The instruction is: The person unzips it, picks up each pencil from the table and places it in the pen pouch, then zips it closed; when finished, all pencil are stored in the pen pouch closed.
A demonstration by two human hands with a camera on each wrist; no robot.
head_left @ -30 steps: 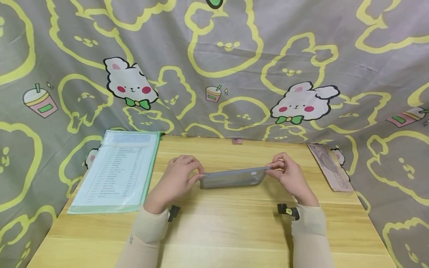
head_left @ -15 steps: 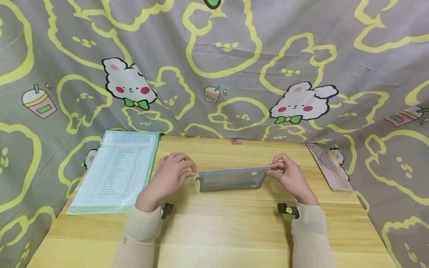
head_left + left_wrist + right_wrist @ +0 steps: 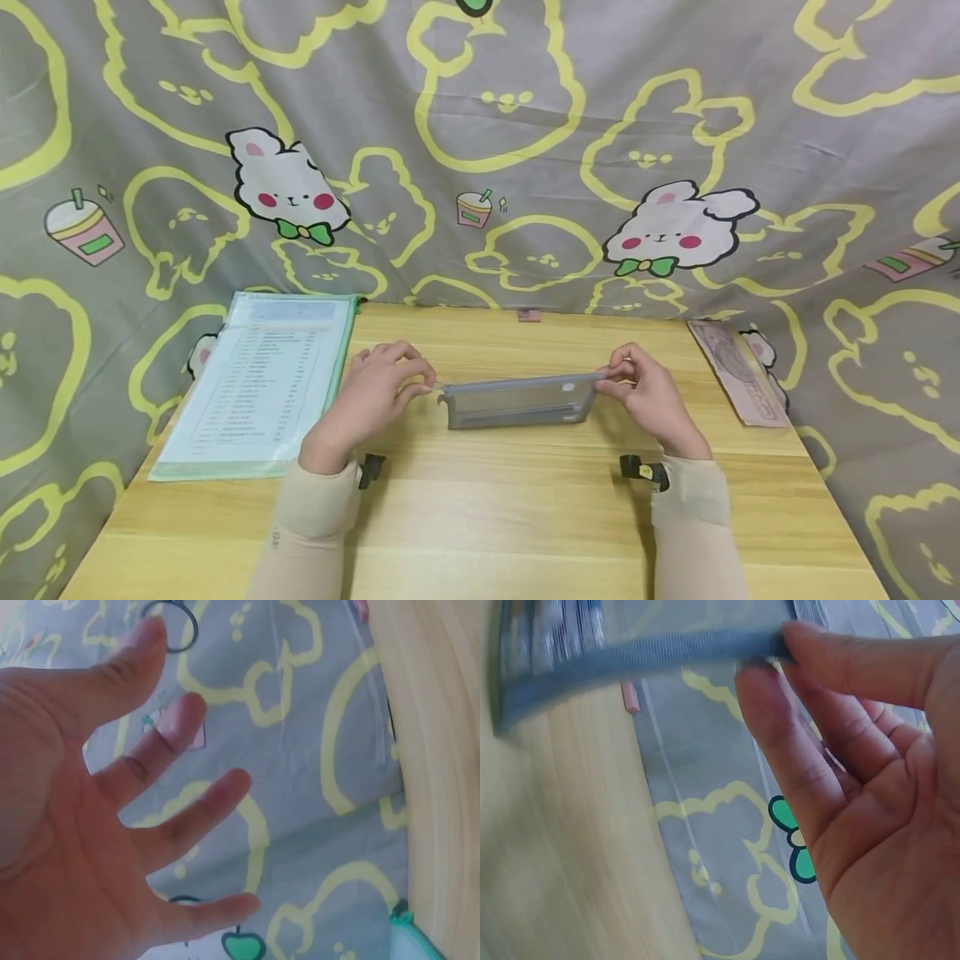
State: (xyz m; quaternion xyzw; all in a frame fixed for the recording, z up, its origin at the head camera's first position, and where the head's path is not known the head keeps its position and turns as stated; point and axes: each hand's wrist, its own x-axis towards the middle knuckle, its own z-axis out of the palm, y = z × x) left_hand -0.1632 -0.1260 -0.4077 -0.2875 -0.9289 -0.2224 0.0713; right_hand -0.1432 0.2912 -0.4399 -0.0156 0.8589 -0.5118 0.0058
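Observation:
A grey see-through zip pencil case (image 3: 517,400) stands on its long edge in the middle of the table, zip side up. My right hand (image 3: 645,392) pinches its right top corner between thumb and fingertips. At the other end, my left hand (image 3: 386,392) pinches the zip pull (image 3: 442,389). In the left wrist view, a dark ring (image 3: 196,630) shows by the thumb; the index finger is hidden behind it, and the other fingers are spread. Slim pens (image 3: 562,630) or similar sticks show through the case in the right wrist view.
A clear document pouch (image 3: 262,383) with green edging and a printed sheet lies at the left. A banknote (image 3: 738,375) is at the right edge, and a small pinkish piece (image 3: 529,316) at the back. A patterned curtain (image 3: 525,167) surrounds the wooden table (image 3: 510,517).
My left hand has moved left, its pinch now at the case's left end. The case's side now shows taller. My right hand has stayed at its corner.

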